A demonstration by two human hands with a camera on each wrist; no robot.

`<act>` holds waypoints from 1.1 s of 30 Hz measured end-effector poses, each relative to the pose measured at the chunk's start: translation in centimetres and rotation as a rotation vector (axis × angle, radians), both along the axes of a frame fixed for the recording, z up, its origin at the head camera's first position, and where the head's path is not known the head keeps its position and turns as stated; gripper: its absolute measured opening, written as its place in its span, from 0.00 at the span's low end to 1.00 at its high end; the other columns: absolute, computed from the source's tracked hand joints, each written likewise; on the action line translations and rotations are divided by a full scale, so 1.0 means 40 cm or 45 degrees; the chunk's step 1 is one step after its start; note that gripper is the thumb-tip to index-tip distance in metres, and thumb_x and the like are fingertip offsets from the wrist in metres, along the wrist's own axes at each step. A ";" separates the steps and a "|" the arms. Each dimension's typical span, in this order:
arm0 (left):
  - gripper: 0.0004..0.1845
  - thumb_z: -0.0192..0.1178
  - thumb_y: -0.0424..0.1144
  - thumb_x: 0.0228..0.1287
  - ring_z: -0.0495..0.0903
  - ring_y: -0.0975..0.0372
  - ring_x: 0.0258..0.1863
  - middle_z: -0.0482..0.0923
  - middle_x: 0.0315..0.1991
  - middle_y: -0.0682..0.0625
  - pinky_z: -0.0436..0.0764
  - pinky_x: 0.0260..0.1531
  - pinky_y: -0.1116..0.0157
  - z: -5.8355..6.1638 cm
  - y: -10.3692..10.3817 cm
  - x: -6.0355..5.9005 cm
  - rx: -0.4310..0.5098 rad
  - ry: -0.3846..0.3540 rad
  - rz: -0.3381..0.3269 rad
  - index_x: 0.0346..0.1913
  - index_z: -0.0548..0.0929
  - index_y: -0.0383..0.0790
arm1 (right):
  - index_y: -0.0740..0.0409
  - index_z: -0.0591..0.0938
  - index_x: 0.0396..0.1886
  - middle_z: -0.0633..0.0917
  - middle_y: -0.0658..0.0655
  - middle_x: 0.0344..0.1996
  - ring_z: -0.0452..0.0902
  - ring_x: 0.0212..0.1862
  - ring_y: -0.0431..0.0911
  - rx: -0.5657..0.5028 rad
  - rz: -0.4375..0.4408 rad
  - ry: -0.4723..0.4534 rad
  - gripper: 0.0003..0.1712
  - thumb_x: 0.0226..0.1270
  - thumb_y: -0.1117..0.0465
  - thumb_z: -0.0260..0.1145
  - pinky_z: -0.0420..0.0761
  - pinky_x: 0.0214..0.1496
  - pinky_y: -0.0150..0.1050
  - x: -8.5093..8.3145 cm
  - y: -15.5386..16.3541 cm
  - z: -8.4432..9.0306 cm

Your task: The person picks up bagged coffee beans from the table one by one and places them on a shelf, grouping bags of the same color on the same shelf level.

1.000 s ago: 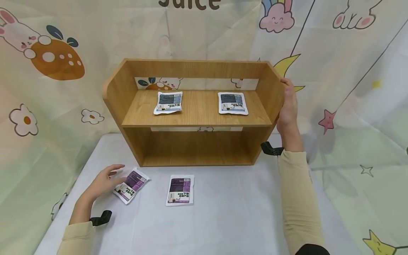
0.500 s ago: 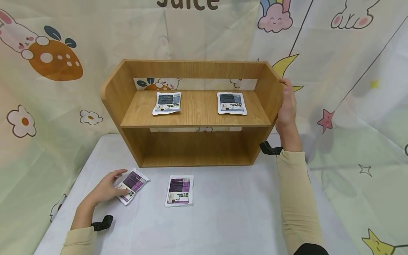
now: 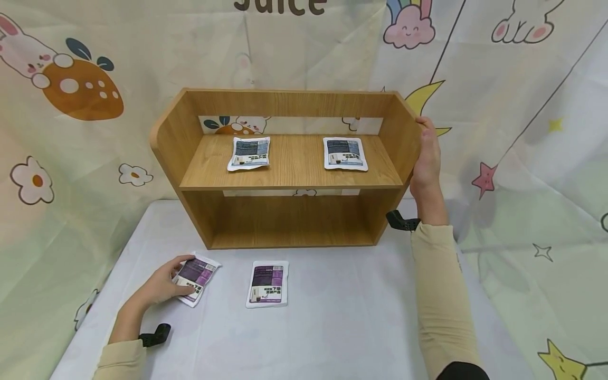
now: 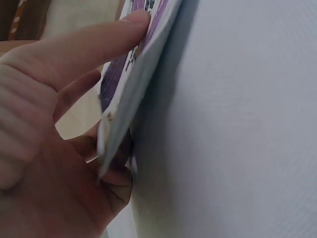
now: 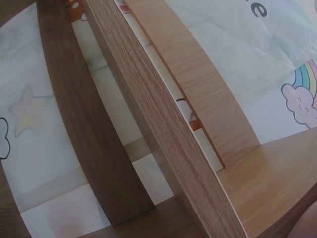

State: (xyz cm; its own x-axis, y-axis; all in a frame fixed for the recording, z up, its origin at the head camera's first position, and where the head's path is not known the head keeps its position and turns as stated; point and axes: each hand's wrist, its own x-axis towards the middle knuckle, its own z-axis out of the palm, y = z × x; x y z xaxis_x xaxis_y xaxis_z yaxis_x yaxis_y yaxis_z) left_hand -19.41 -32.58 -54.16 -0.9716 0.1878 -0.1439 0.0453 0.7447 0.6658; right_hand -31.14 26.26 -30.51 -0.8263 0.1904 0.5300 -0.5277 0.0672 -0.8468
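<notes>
One purple packet [image 3: 199,275], long axis 1-to-7 o'clock, is pinched at 3 o'clock of nearer left hand [image 3: 161,285]; shelf [image 3: 296,162] is gripped by right hand [image 3: 427,164].

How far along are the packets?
Looks done: two flat blue-labelled white packets lie on the brown wooden shelf's upper board. In hand: the left hand pinches a flat purple-labelled white packet; the right hand grips the shelf's side. Probably remaining: another purple-labelled packet, on the white table.
</notes>
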 end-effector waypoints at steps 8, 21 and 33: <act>0.37 0.76 0.46 0.49 0.62 0.37 0.63 0.65 0.65 0.31 0.62 0.56 0.35 -0.012 0.006 0.014 0.066 0.021 -0.083 0.63 0.73 0.46 | 0.43 0.69 0.64 0.68 0.52 0.61 0.60 0.62 0.47 -0.008 -0.011 -0.034 0.23 0.78 0.44 0.41 0.55 0.61 0.46 0.003 -0.001 -0.010; 0.43 0.79 0.49 0.42 0.64 0.41 0.61 0.66 0.63 0.32 0.61 0.57 0.38 -0.012 0.042 0.024 0.189 -0.019 -0.027 0.63 0.73 0.43 | 0.42 0.69 0.65 0.68 0.52 0.62 0.60 0.62 0.47 0.006 -0.020 -0.052 0.23 0.78 0.44 0.40 0.56 0.61 0.46 0.004 -0.004 -0.018; 0.47 0.80 0.49 0.41 0.64 0.41 0.62 0.64 0.65 0.33 0.62 0.58 0.38 0.018 0.141 -0.007 0.282 0.022 -0.007 0.67 0.70 0.45 | 0.43 0.70 0.64 0.69 0.52 0.61 0.60 0.62 0.47 -0.019 0.001 -0.029 0.23 0.77 0.44 0.41 0.56 0.60 0.46 -0.010 0.005 -0.006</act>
State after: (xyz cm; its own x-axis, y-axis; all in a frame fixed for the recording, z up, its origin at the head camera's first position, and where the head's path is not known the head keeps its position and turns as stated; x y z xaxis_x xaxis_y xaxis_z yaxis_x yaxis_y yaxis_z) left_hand -19.67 -26.95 -53.43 -0.9723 0.2187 -0.0821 0.0619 0.5800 0.8123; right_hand -31.53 26.47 -30.76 -0.8384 0.1973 0.5080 -0.5082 0.0539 -0.8596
